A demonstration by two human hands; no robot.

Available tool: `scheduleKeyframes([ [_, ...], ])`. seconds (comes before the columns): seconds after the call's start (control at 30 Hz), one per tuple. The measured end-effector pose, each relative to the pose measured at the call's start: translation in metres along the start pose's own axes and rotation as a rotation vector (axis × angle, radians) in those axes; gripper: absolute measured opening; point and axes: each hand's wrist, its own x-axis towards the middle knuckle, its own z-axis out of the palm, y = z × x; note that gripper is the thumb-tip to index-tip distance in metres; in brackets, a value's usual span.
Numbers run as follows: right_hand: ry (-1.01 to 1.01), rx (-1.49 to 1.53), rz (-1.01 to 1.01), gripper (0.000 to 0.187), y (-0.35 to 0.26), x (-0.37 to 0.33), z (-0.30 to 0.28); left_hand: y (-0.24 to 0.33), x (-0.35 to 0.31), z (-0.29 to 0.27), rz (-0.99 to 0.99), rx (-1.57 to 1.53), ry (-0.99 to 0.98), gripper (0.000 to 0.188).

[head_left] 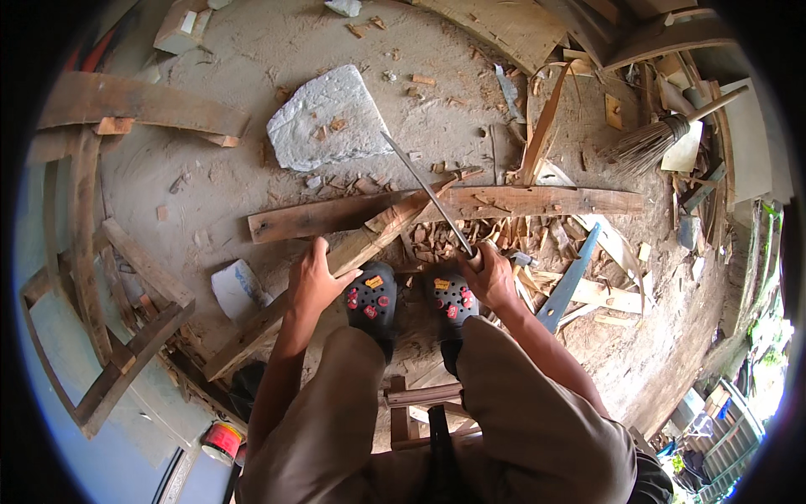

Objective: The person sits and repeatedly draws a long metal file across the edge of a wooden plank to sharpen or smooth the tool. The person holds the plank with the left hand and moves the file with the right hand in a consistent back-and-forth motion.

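Observation:
My right hand (pixel 491 277) is closed round the handle of a long machete (pixel 428 191). Its narrow blade points up and to the left, crossing by the splintered far end of a wooden beam (pixel 382 225); whether they touch, I cannot tell. My left hand (pixel 317 275) grips this beam from the side, fingers wrapped over it. The beam slants from the lower left and its far end lies over a long plank (pixel 537 202) on the ground. Wood chips (pixel 449 237) are heaped beside the plank, just beyond my shoes (pixel 453 294).
A pale stone slab (pixel 327 118) lies beyond the plank. Right of my right hand is a tapered blue-grey blade (pixel 573 279), like a handsaw's. A stick broom (pixel 663 139) leans at the far right. Wooden frames (pixel 126 361) stand on the left, near a red tin (pixel 222 438).

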Motion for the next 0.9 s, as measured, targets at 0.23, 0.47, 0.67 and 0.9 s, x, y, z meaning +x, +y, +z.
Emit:
scheduleKeyframes([
  [0.23, 0.003, 0.038, 0.026, 0.033, -0.001, -0.001, -0.01, 0.007, -0.009, 0.005, -0.087, -0.089, -0.136, 0.062],
  [0.47, -0.045, 0.021, 0.082, 0.034, 0.02, -0.004, -0.005, 0.018, -0.02, 0.01, -0.038, 0.041, -0.101, 0.056],
  [0.67, 0.037, 0.092, -0.045, 0.031, 0.016, -0.007, -0.014, 0.021, -0.01, -0.01, -0.103, -0.108, -0.101, 0.056],
  [0.9, -0.012, 0.01, -0.047, 0.035, 0.01, -0.003, -0.008, 0.021, -0.008, -0.014, -0.262, -0.016, -0.261, 0.061],
])
